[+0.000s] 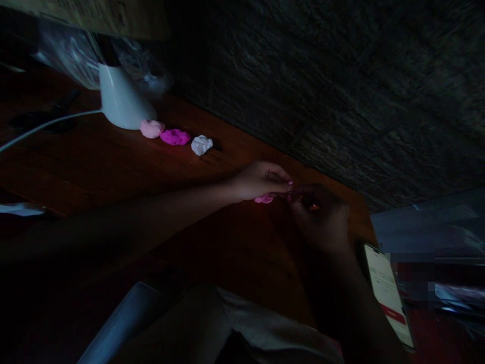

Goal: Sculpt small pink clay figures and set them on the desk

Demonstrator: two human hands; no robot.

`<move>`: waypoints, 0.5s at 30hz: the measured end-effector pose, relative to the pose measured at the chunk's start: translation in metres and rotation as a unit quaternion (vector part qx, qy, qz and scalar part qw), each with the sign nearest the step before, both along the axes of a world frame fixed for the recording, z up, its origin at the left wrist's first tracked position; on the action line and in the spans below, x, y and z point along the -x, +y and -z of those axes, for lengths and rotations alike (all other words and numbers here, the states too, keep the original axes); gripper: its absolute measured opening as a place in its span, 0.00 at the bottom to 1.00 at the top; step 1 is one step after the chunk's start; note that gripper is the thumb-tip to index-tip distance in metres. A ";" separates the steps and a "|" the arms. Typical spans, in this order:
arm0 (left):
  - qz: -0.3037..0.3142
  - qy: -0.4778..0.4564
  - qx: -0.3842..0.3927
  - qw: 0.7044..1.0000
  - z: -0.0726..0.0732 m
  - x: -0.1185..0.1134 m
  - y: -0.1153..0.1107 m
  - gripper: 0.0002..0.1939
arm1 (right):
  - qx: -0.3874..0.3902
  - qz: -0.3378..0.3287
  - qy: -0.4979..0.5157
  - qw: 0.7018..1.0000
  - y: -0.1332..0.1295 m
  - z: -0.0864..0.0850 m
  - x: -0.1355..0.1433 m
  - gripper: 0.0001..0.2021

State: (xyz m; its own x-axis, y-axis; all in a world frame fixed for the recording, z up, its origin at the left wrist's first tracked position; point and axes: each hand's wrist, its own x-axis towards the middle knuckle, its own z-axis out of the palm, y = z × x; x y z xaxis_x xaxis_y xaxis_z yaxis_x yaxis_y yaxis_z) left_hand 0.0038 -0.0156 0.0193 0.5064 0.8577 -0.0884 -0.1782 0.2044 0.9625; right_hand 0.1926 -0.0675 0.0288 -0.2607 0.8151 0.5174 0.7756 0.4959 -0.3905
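Fingertips of both my hands meet above the wooden table, pinched together. My left hand (pixel 259 180) reaches in from the left, thumb and fingers closed on a small bit of pink modelling clay (pixel 289 197). From the right, my right hand (pixel 322 215) is closed on the same bit, its fingers curled and in deep shadow. The clay's shape is too dark and small to make out. Just below my left hand lies a larger pink clay lump (pixel 264 198). Farther left, a pale pink lump (pixel 152 128), a magenta lump (pixel 175 136) and a white lump (pixel 202 145) sit in a row.
A white lamp base (pixel 123 98) with a cable (pixel 49 123) stands at the back left, clear plastic wrap (pixel 70 53) behind it. A dark textured wall (pixel 322 86) borders the table (pixel 235 242). A lit phone (pixel 388 293) lies at the right edge.
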 end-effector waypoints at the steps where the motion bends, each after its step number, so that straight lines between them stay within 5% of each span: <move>1: 0.001 0.003 -0.005 1.000 0.000 0.000 0.000 0.05 | 0.005 0.003 0.004 1.000 0.000 0.000 0.001 0.03; 6: 0.003 0.000 -0.018 1.000 0.000 0.001 -0.001 0.05 | 0.040 0.014 0.053 0.998 -0.002 0.001 0.006 0.04; 9: 0.000 -0.015 0.002 1.000 -0.002 0.001 -0.001 0.05 | 0.056 0.075 0.122 0.988 0.003 0.000 0.001 0.06; 12: -0.007 -0.035 0.018 0.999 -0.001 0.003 0.001 0.07 | 0.053 0.148 0.236 0.959 0.011 -0.003 -0.010 0.07; 15: -0.009 -0.035 -0.002 0.999 0.003 0.005 0.006 0.10 | 0.078 0.136 0.334 0.929 0.015 -0.006 -0.015 0.08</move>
State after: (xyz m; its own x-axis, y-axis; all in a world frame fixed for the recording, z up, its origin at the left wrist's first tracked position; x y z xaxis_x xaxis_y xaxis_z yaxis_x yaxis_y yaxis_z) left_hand -0.0013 -0.0095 0.0167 0.4960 0.8668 -0.0505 -0.2483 0.1974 0.9484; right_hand 0.2078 -0.0522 0.0352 0.3030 0.8827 0.3593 0.4227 0.2134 -0.8808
